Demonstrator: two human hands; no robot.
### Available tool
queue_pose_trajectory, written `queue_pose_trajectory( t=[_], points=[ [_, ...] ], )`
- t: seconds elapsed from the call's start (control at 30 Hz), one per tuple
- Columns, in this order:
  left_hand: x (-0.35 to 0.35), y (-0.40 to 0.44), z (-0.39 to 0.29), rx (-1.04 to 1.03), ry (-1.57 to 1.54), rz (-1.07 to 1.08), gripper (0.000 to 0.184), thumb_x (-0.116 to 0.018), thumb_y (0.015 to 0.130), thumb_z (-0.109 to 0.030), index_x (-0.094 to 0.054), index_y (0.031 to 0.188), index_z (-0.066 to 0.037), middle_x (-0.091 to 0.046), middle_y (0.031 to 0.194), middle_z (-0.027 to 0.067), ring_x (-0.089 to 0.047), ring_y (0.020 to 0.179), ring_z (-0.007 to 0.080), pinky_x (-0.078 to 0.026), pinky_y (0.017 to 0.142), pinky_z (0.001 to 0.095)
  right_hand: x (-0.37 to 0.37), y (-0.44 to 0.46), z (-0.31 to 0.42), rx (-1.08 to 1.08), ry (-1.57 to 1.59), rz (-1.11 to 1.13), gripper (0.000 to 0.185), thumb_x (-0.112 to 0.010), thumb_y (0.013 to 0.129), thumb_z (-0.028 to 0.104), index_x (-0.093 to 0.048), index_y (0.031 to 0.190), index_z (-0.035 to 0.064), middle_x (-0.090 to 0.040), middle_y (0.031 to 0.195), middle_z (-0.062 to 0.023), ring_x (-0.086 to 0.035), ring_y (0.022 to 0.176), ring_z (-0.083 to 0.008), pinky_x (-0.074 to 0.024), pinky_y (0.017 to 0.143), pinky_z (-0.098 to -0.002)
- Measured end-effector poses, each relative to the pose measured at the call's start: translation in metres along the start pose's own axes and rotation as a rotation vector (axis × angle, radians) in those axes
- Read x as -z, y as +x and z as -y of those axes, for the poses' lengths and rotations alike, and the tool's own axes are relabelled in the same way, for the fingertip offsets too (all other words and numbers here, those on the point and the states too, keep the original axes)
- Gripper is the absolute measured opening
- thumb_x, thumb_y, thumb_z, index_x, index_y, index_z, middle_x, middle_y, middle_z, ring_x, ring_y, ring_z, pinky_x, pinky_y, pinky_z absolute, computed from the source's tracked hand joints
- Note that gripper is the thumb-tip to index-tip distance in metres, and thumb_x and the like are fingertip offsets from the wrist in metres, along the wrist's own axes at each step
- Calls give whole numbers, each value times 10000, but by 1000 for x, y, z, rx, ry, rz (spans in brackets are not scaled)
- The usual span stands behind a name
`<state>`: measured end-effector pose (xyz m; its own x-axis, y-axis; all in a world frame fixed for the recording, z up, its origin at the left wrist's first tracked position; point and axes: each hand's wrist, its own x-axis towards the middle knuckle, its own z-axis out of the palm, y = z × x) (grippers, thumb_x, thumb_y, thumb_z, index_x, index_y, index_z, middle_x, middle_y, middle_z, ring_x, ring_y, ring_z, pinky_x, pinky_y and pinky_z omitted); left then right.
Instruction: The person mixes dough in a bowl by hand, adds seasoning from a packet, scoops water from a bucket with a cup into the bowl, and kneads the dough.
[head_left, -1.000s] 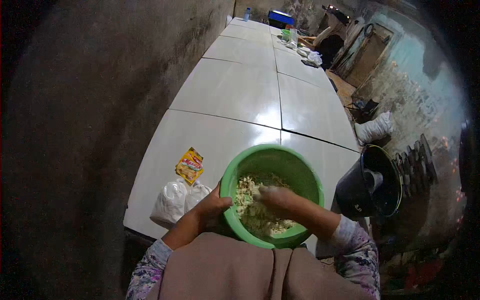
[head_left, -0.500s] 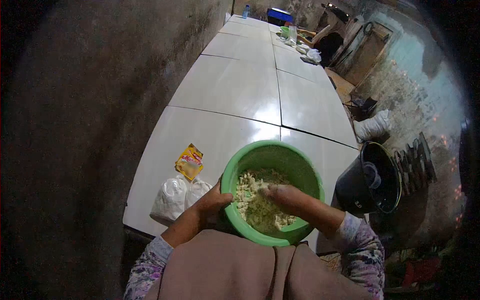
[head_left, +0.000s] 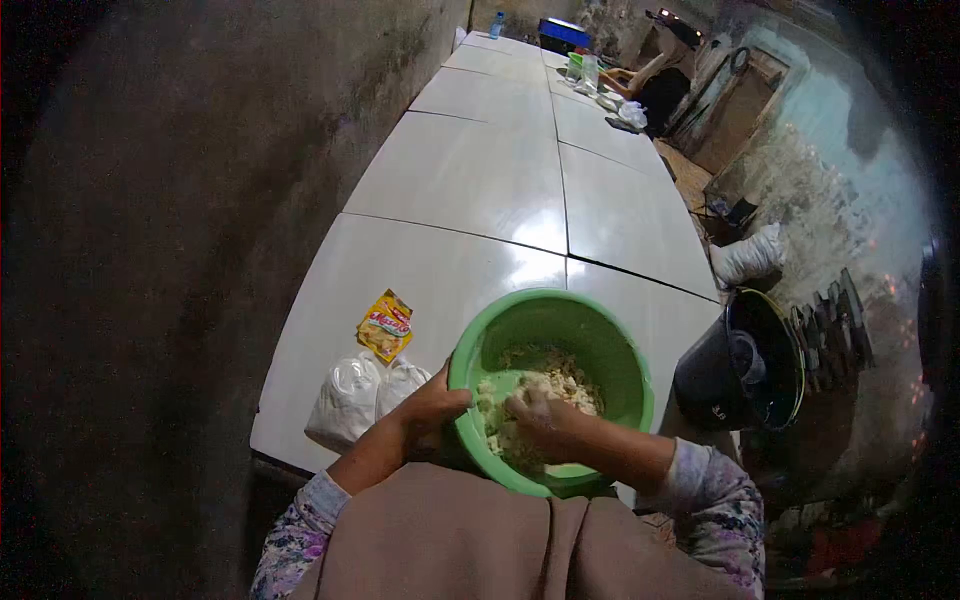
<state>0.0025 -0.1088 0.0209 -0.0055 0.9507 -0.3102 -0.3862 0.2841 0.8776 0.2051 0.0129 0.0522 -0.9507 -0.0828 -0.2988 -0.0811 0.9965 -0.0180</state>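
Note:
A green plastic basin [head_left: 628,350] stands tilted toward me at the table's near edge. My left hand [head_left: 430,404] is closed around its left rim, thumb over the top. Inside lies a pale, crumbly dough [head_left: 570,385], with patches of bare green bottom showing. My right hand [head_left: 545,425] is down in this dough with its fingers curled into it; the fingertips are partly hidden and dusted pale. Left of the basin sit clear plastic bags of white powder [head_left: 347,400]. Just beyond them is a yellow and red seasoning packet [head_left: 385,326].
The white tiled table [head_left: 470,185] runs away from me along a dark wall. At its far end are a blue crate [head_left: 563,35], a bottle [head_left: 497,25], plastic bags [head_left: 632,115] and another person's arm [head_left: 625,80]. A black bucket [head_left: 705,375] stands to the right.
My right hand has moved left and down within the basin, curling into the dough. Dough now heaps toward the right, baring more of the bottom. My left hand keeps hold of the rim.

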Motion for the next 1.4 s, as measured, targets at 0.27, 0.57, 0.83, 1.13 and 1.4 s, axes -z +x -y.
queue_pose_trajectory(
  t=[0.27,0.57,0.83,1.13,1.4],
  points=[
    [-6,0,2,-93,-237,63,882,-630,742,-50,-151,1478,-126,-478,1295,158,-578,1091,275,-534,900,410,36,-28,-44,-344,235,-74,379,-605,842,202,-487,1173,61,-640,840,-187,-659,764,-365,-527,626,-466],
    [-12,-7,-7,-32,-290,20,869,-582,749,-25,-141,1490,-135,-498,1269,150,-590,1059,249,-542,878,400,83,-59,-31,-202,544,-260,436,-654,837,271,-501,1187,61,-636,857,-228,-628,837,-405,-493,720,-491],
    [-9,-2,2,-59,-280,23,851,-556,750,-13,-156,1492,-134,-519,1249,136,-593,1046,218,-538,883,386,20,-71,-52,-493,407,112,573,-713,796,167,-494,1317,74,-599,1106,-223,-607,1045,-363,-500,868,-426],
    [-1,3,6,-34,-104,-20,860,-539,755,-2,-143,1500,-167,-503,1238,137,-599,984,218,-552,836,367,33,-37,-57,-571,719,103,371,-594,851,66,-525,1211,12,-575,1175,-226,-562,1115,-342,-465,895,-453],
    [-6,3,10,-78,-294,80,858,-558,739,-27,-158,1486,-162,-474,1279,151,-573,1067,243,-545,877,406,23,-8,-17,-304,389,85,550,-698,773,113,-513,1289,82,-494,1289,-237,-532,1150,-353,-464,922,-464]
  ],
)
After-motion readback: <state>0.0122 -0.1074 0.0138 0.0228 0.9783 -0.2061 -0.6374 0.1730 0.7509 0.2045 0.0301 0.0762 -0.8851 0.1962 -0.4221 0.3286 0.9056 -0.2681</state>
